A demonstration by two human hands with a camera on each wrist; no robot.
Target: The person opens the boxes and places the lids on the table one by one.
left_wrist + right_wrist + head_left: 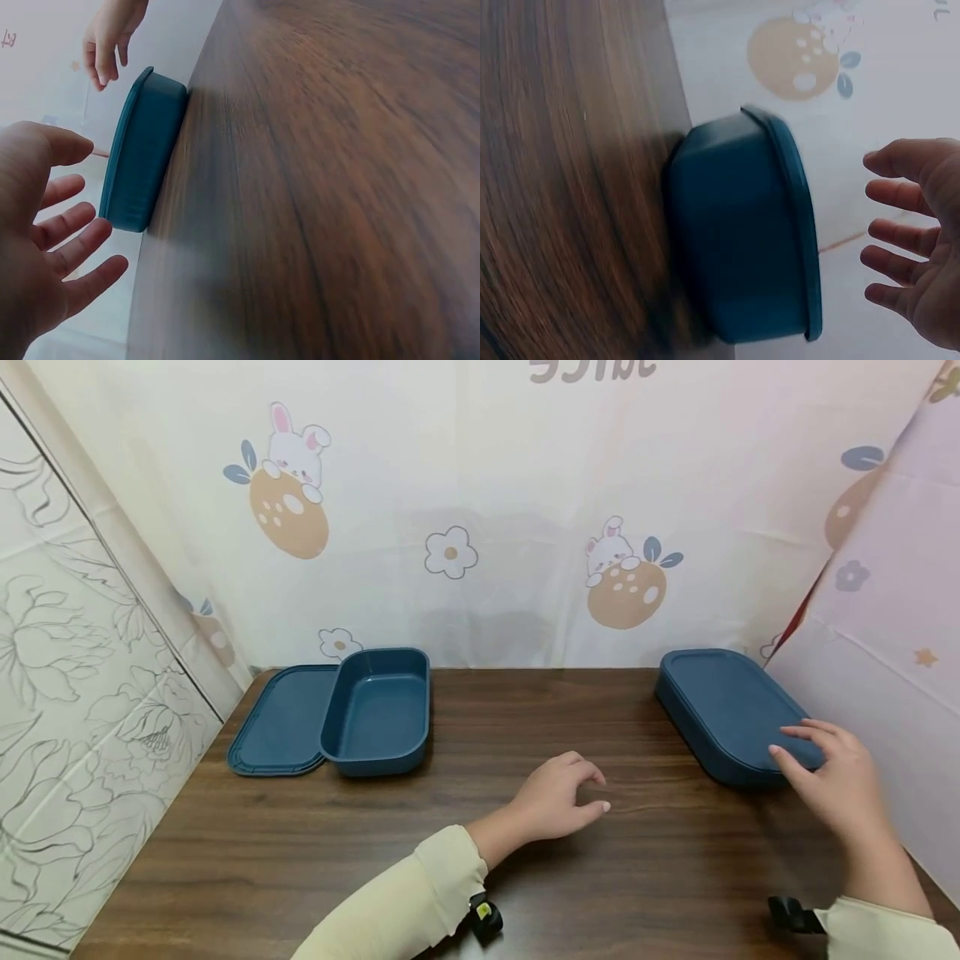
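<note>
A blue rectangular box with its lid on (738, 710) stands at the table's back right. My right hand (843, 777) hovers by its near right corner with fingers spread and relaxed; in the right wrist view a gap shows between the fingertips (877, 191) and the lidded box (735, 225). Over the middle of the table my left hand (558, 797) reaches toward the right, fingers loosely bent and nothing in them. At the back left sits an open blue box (378, 710), its inside bare. A flat blue lid (285, 718) lies against its left side.
The brown wooden table (525, 718) ends at a curtain printed with rabbits and flowers (517, 585). A panel with flower drawings (82, 677) borders the left, and a pale cloth (885, 693) hangs close along the right edge.
</note>
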